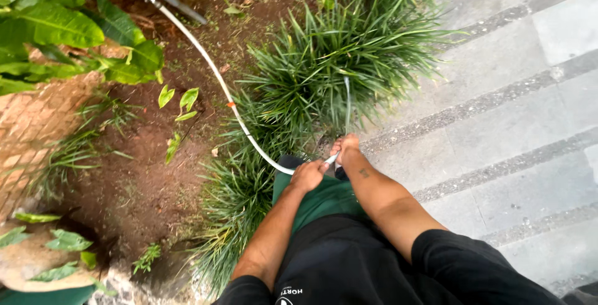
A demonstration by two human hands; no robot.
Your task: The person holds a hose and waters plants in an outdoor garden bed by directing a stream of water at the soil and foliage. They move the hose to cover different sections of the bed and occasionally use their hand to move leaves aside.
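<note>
Far left, broad green leaves [50, 22] hang over bare soil [137, 174]. A white hose [218, 78] snakes from the far pipe across the soil to the near middle. Left hand [307, 174] has its grip closed round the hose; just right, right hand [346, 146] pinches the hose end, water arcing onto the grassy clump [336, 62]. Paving [517, 112] lies right.

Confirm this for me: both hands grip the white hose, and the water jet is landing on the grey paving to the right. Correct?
Not quite. The head view shows the left hand and right hand on the white hose, but the water jet goes up into the grassy clump ahead, not onto the grey paving.
</note>
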